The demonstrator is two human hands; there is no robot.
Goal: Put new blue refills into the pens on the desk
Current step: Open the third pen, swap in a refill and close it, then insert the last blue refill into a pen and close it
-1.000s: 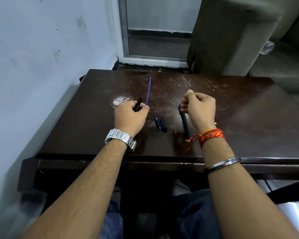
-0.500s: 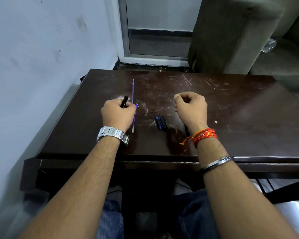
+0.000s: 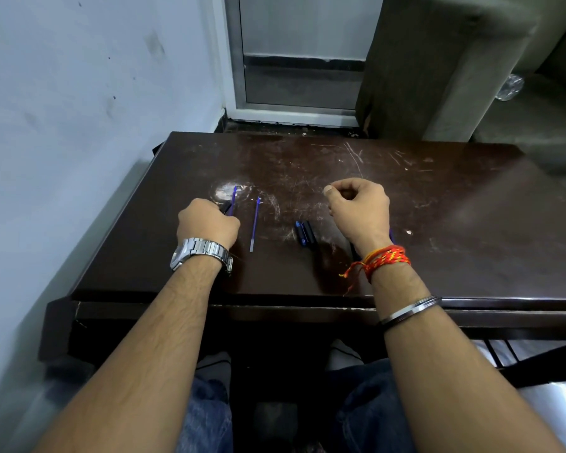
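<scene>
On the dark wooden desk my left hand grips a short black pen part. A thin blue refill sticks out of that fist, pointing away from me. A second blue refill lies loose on the desk just right of that hand. Two short pen pieces, one blue and one black, lie side by side in the middle. My right hand hovers with fingers curled and nothing visible in it. A black pen barrel lies mostly hidden under its wrist.
A pale wall runs along the desk's left side. Behind the desk stand a metal-framed door and a grey upholstered seat. The desk top is scratched, with a white scuff by the left hand.
My left hand moved left with the pen part and refill. One refill now lies on the desk beside it. My right hand let go of the pen barrel, which now lies under the wrist.
</scene>
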